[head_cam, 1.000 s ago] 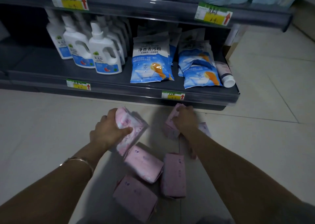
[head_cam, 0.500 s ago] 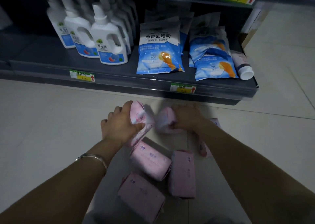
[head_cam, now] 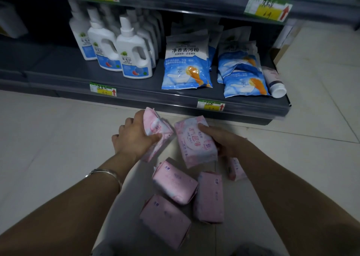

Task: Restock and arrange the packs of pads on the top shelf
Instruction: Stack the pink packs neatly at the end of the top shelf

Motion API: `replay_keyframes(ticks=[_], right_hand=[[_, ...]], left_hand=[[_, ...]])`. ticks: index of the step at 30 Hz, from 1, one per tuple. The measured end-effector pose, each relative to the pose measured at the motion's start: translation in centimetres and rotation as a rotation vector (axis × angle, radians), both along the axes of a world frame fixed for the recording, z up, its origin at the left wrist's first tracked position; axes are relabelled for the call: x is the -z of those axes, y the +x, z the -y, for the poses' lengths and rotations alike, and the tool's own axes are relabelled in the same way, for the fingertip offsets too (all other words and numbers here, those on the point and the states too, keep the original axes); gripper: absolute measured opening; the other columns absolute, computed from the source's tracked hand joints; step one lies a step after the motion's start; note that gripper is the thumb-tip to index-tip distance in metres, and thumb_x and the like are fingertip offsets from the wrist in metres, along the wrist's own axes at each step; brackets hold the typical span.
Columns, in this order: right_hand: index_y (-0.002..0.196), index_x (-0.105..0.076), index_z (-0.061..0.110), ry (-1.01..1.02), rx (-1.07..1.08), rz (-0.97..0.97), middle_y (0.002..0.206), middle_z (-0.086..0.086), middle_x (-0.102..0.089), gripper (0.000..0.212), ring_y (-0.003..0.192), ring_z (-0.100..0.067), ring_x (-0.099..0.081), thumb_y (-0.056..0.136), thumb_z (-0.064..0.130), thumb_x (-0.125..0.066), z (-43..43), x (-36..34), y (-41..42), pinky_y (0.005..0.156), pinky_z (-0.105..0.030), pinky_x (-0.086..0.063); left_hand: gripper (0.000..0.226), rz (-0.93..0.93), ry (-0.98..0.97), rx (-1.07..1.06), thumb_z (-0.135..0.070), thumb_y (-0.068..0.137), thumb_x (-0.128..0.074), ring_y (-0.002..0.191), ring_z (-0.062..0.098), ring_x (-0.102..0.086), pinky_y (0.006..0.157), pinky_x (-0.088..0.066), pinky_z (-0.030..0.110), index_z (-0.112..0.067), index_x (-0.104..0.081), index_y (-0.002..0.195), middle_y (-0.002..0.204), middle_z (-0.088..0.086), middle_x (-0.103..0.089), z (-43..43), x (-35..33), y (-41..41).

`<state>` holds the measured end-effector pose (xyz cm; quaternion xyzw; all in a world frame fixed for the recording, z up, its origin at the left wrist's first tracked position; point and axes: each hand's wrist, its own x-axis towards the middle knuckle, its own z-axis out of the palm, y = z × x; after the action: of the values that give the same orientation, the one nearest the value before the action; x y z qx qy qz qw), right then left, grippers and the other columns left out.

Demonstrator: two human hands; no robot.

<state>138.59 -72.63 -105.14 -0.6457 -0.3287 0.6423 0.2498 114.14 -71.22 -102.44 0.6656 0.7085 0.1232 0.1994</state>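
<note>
Pad pack [head_cam: 156, 132] is gripped in left hand [head_cam: 134, 138], second pack [head_cam: 194, 146] in right hand [head_cam: 226, 143], spare packs [head_cam: 174, 181] below on floor [head_cam: 48, 148].

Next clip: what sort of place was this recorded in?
Most likely a shop aisle, such as a supermarket. Dark shelves carry yellow-and-green price tags on their edges. Identical white detergent bottles and blue powder pouches stand in rows. Pink packs of pads lie on the tiled floor.

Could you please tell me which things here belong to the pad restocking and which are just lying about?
Job: first pack in left hand; second pack in right hand; floor packs.
Lying about: white bottles; blue powder bags; toppled bottle.
</note>
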Motion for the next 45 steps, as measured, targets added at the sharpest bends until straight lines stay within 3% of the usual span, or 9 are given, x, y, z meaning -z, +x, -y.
replay_keyframes(ticks=[2, 7, 10, 15, 20, 24, 36, 39, 45], right_hand=[[0.109, -0.062, 0.015, -0.009, 0.029, -0.105, 0.103, -0.01, -0.071, 0.044, 0.094, -0.029, -0.067, 0.087, 0.053, -0.057, -0.1, 0.0, 0.0, 0.091, -0.046, -0.051], [0.105, -0.064, 0.016, -0.097, 0.162, -0.296, 0.101, -0.009, -0.072, 0.049, 0.091, -0.028, -0.067, 0.082, 0.058, -0.057, 0.3, -0.2, -0.7, 0.087, -0.048, -0.052], [0.121, -0.059, 0.01, -0.045, 0.207, -0.374, 0.098, -0.011, -0.072, 0.046, 0.078, -0.024, -0.07, 0.081, 0.031, -0.069, 0.9, -1.2, -2.3, 0.067, -0.04, -0.057], [0.13, -0.05, 0.009, -0.008, 0.286, -0.415, 0.116, -0.018, -0.066, 0.05, 0.088, -0.028, -0.07, 0.083, 0.007, -0.067, 2.0, -7.5, -2.9, 0.064, -0.037, -0.057], [0.136, -0.045, 0.019, 0.092, 0.365, -0.443, 0.123, -0.012, -0.064, 0.078, 0.106, -0.032, -0.064, 0.067, 0.011, -0.081, 3.3, -18.1, -3.1, 0.078, -0.044, -0.056], [0.133, -0.048, 0.021, 0.196, 0.428, -0.479, 0.121, -0.01, -0.065, 0.072, 0.107, -0.03, -0.065, 0.066, 0.012, -0.074, 4.3, -30.5, -3.6, 0.081, -0.046, -0.056], [0.133, -0.046, 0.025, 0.463, 0.416, -0.431, 0.122, -0.007, -0.064, 0.067, 0.106, -0.029, -0.065, 0.072, 0.017, -0.074, 3.5, -68.8, -6.3, 0.081, -0.047, -0.056], [0.135, -0.046, 0.023, 0.548, 0.41, -0.481, 0.123, -0.011, -0.064, 0.072, 0.108, -0.034, -0.063, 0.07, 0.014, -0.077, 3.3, -76.4, -7.4, 0.083, -0.05, -0.054], [0.134, -0.044, 0.017, 0.719, 0.437, -0.504, 0.124, -0.016, -0.062, 0.063, 0.109, -0.036, -0.063, 0.078, 0.009, -0.071, 3.2, -86.5, -8.6, 0.082, -0.05, -0.055]], left_hand=[[0.082, 0.001, 0.012, 0.004, -0.052, 0.076, -0.069, 0.122, 0.034, -0.043, 0.095, -0.036, 0.047, -0.029, -0.026, 0.142, 0.135, 0.01, -0.045, 0.0, -0.4, 0.3], [0.082, -0.007, 0.038, -0.002, -0.055, 0.079, -0.064, 0.123, 0.033, -0.04, 0.093, -0.034, 0.048, -0.034, -0.02, 0.145, 0.134, 0.009, -0.042, 0.4, -1.2, 1.6], [0.08, 0.033, 0.049, -0.06, -0.055, 0.081, -0.06, 0.121, 0.032, -0.039, 0.091, -0.034, 0.046, -0.033, -0.019, 0.146, 0.131, 0.009, -0.041, 1.1, -2.2, 2.9], [0.081, 0.215, -0.057, -0.111, -0.041, 0.082, -0.064, 0.125, 0.033, -0.036, 0.097, -0.032, 0.049, -0.029, -0.019, 0.147, 0.135, 0.012, -0.039, 2.0, -8.1, 2.0], [0.08, 0.284, -0.043, -0.016, -0.045, 0.076, -0.063, 0.124, 0.032, -0.041, 0.099, -0.036, 0.047, -0.031, -0.025, 0.145, 0.133, 0.008, -0.044, 1.5, -20.1, 1.0], [0.081, 0.435, -0.032, -0.023, -0.051, 0.056, -0.06, 0.114, 0.029, -0.052, 0.093, -0.043, 0.049, -0.026, -0.038, 0.13, 0.124, 0.001, -0.056, 1.1, -32.4, 0.9], [0.076, 0.655, 0.179, 0.117, -0.042, 0.063, -0.069, 0.112, 0.022, -0.053, 0.095, -0.044, 0.037, -0.019, -0.044, 0.131, 0.123, 0.001, -0.057, 0.2, -71.4, -2.3], [0.067, 0.723, 0.179, 0.165, -0.026, 0.077, -0.073, 0.117, 0.025, -0.051, 0.099, -0.043, 0.043, -0.016, -0.039, 0.134, 0.128, 0.005, -0.053, -0.1, -78.3, -3.1], [0.088, 0.654, 0.194, 0.327, -0.031, 0.062, -0.07, 0.12, 0.028, -0.047, 0.102, -0.041, 0.041, -0.016, -0.033, 0.141, 0.133, 0.009, -0.046, -1.1, -88.0, -3.3]])
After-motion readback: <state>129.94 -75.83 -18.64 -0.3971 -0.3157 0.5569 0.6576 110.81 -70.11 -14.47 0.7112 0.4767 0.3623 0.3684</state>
